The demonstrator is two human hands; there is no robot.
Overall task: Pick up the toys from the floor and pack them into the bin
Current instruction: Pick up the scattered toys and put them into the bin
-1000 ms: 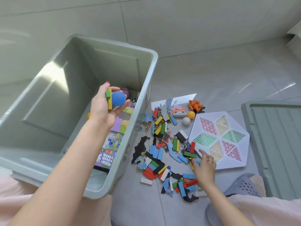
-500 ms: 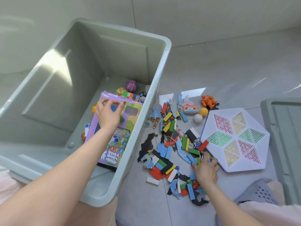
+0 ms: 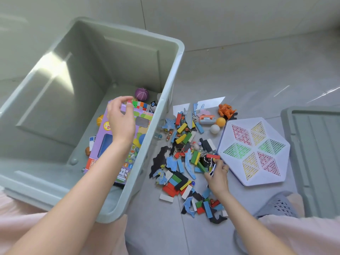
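Note:
A large grey-green bin (image 3: 171, 92) stands at the left. Inside it lie a purple marble-game box (image 3: 110, 144), a purple ball (image 3: 141, 94), a blue ball (image 3: 142, 138) and small toys. My left hand (image 3: 121, 116) hovers over the box inside the bin, fingers loosely curved, holding nothing. A pile of coloured blocks and foam pieces (image 3: 184, 159) covers the floor right of the bin. My right hand (image 3: 217, 173) grips a few small pieces (image 3: 206, 164) at the pile's right edge, among them a green block.
A white hexagonal peg board (image 3: 253, 150) lies right of the pile. An orange figure (image 3: 226, 110), an orange ball (image 3: 220, 122) and a white ball (image 3: 214, 129) sit behind it. The bin's lid (image 3: 320, 153) lies at the far right. My knees frame the bottom.
My left hand lowered into the bin, let go of the blue ball and blocks, and now lifts empty. My right hand gathered pieces from the pile and closed round them.

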